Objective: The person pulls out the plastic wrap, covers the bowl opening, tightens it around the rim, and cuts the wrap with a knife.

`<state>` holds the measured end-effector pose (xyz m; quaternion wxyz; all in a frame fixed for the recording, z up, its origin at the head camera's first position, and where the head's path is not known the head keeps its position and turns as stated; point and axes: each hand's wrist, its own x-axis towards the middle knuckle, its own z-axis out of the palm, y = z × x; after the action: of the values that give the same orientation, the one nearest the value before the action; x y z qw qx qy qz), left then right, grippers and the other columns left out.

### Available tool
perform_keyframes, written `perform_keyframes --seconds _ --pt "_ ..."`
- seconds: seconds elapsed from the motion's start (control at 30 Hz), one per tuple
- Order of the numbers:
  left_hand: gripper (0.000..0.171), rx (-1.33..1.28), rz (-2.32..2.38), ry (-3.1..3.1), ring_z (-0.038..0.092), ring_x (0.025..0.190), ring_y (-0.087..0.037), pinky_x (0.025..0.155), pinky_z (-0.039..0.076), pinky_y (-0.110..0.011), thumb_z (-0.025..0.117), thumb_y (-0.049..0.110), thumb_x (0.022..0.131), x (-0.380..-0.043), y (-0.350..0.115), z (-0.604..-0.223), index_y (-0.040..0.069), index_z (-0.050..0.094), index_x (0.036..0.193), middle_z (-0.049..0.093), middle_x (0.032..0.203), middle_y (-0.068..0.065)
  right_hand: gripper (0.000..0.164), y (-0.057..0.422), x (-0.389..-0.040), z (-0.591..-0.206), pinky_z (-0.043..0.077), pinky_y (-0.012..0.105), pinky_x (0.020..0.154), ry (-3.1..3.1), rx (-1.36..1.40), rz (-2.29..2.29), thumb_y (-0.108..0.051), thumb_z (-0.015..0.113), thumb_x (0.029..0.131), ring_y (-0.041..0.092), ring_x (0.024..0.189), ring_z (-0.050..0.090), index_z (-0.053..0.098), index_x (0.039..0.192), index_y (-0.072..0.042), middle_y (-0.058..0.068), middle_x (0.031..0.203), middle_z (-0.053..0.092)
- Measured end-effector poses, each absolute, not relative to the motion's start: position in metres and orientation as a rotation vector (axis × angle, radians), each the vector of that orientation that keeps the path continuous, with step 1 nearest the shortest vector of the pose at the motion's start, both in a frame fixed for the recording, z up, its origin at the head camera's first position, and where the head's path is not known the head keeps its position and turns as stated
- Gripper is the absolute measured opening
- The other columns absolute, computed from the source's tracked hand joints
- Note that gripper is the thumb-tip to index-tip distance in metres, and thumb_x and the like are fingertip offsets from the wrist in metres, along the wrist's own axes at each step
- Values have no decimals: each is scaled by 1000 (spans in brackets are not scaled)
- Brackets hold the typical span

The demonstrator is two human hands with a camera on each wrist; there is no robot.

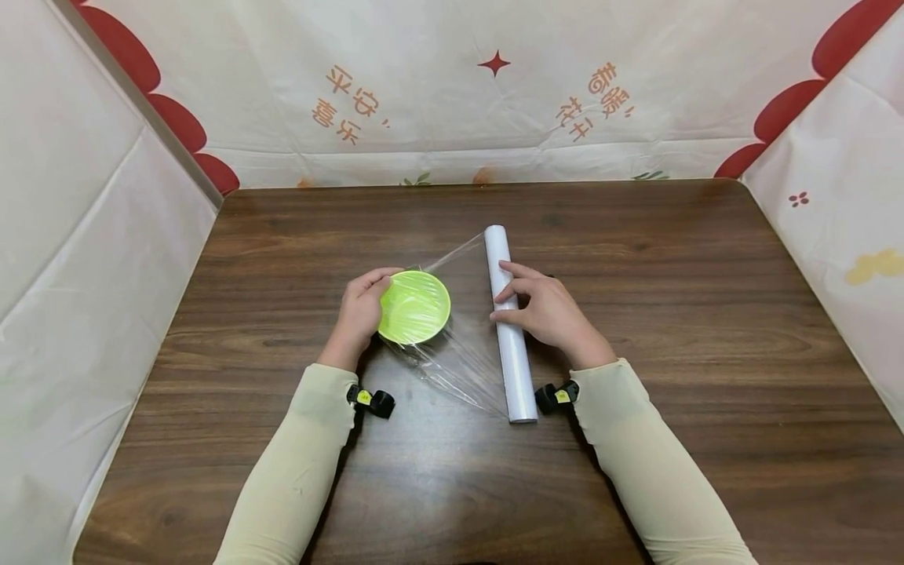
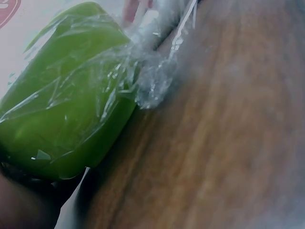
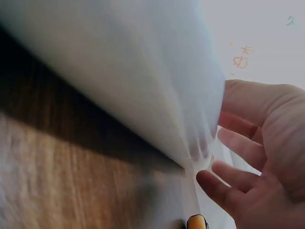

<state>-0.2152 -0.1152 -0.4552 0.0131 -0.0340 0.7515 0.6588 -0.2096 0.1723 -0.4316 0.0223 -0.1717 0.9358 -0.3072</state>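
Clear film [image 1: 462, 367] (wrinkled) covers the lime-green bowl [image 1: 415, 308].

A bowl [image 1: 415, 308] is showing bright lime green through clear film [image 1: 462, 369], which is glinting in white streaks. The roll [image 1: 515, 357] is gleaming plain white. The table [image 1: 706, 329] is showing dark brown wood grain. White cloth [image 1: 438, 102] is displaying red scallops [image 1: 116, 47], orange characters [image 1: 366, 102] and a red star [image 1: 494, 63]. Sleeves [image 1: 289, 471] are showing pale cream; wrist cameras [image 1: 382, 404], black and yellow.

Orange characters [image 1: 365, 102] reading 平安喜乐 stand left of centre on the white backdrop [image 1: 431, 94]; another orange group [image 1: 614, 100], right, and yellow wrist-camera labels [image 1: 363, 397] are too small to read surely
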Motion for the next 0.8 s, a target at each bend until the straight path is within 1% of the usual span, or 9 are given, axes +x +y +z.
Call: perform_keyframes --seconds 0.1,0.17,0.27,0.37,0.5,0.6,0.7,0.8 --pt "28 -106 2052 2344 56 83 -10 67 48 -22 44 18 95 -215 -116 -455 10 65 111 62 112 -11 14 172 -209 -431 43 32 89 2899 -520 -962 -38 75 72 13 127 44 66 78 -29 -13 135 47" --pt "28 -106 2045 2348 56 83 -10 67 48 -22 44 18 95 -215 -116 -455 10 65 111 62 113 -10 12 172 -209 -431 44 31 89 2895 -517 -960 -35 74 74 12 127 43 65 79 -28 -13 132 50" --pt "27 -118 2039 2342 56 81 -11 66 48 -22 44 19 95 -216 -117 -454 11 65 110 62 112 -9 11 172 -208 -430 45 33 88 2880 -534 -938 -31 72 77 15 125 45 68 87 -27 -12 132 50" --pt "27 -124 2039 2334 56 79 -11 65 48 -21 44 19 95 -216 -118 -454 11 65 109 62 111 -9 14 173 -208 -429 46 35 86 2862 -573 -913 -25 68 80 20 122 46 71 93 -25 -8 134 47" --pt "28 -120 2044 2326 56 80 -12 66 48 -21 44 19 95 -217 -119 -455 10 65 110 62 112 -11 15 174 -207 -428 47 35 82 2857 -589 -905 -20 65 79 22 118 47 73 91 -25 -6 135 45" --pt "28 -113 2043 2324 56 81 -12 67 48 -21 44 19 95 -217 -120 -456 9 64 112 61 113 -12 12 175 -207 -429 48 34 80 2865 -573 -914 -22 67 78 21 117 48 73 87 -26 -8 134 45" --pt "28 -112 2050 2316 56 81 -12 66 48 -21 44 19 95 -217 -121 -456 9 64 111 61 113 -13 7 175 -207 -429 48 34 80 2883 -567 -923 -30 71 76 20 116 48 71 83 -28 -8 132 46" --pt "28 -118 2051 2319 56 80 -10 66 48 -21 45 19 95 -217 -122 -456 9 65 111 62 112 -12 11 175 -207 -429 47 34 81 2905 -562 -931 -36 75 73 20 114 48 68 78 -30 -7 129 47"
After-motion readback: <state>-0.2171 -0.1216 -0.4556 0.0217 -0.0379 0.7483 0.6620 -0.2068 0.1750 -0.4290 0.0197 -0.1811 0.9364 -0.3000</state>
